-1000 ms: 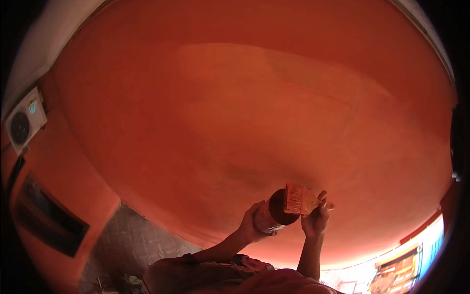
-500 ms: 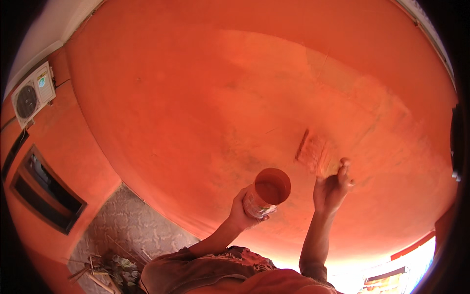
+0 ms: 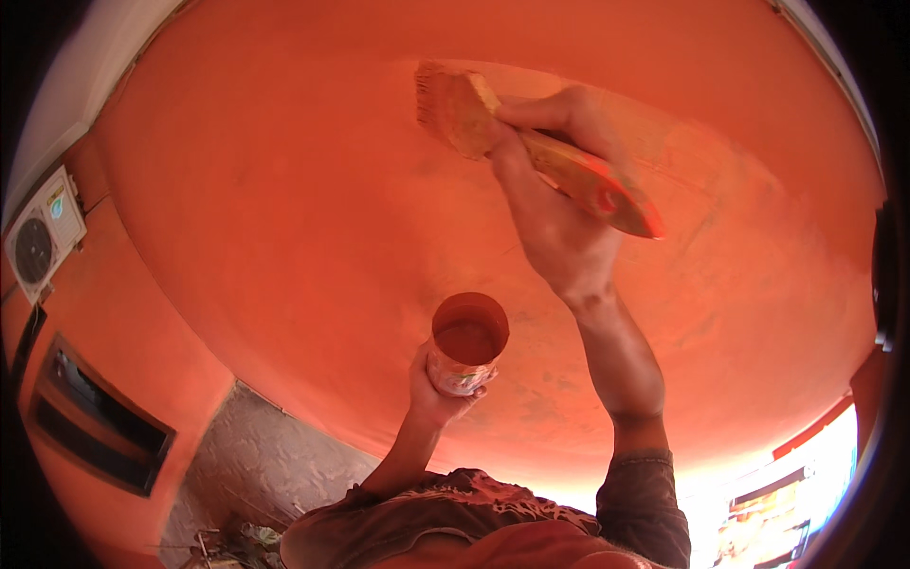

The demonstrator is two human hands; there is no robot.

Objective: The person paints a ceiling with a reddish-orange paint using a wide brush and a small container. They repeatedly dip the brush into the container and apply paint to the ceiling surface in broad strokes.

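Observation:
In my right hand (image 3: 569, 218) is a wide paintbrush (image 3: 464, 112), gripped near the base of its wooden handle. Its orange-coated bristles point left and touch, or nearly touch, the orange wall (image 3: 313, 218) high up. The handle's red-tipped end sticks out to the right past my fingers. Lower down, my left hand (image 3: 438, 391) is wrapped round a paint can (image 3: 463, 370), held upright with its open mouth facing up. Orange paint shows inside the can. Duller, patchy areas mark the wall to the right of the brush and beside the can.
On the left side wall hang an air-conditioner unit (image 3: 45, 232) and, below it, a dark-framed window (image 3: 100, 417). Patterned paving (image 3: 270, 460) runs along the wall's foot, with a plant and sticks (image 3: 242, 545) at the lower left. Bright daylight fills the lower right.
My right hand has swung the paintbrush up and to the left, from low on the wall to high on it. The can in my left hand has shifted slightly left and up.

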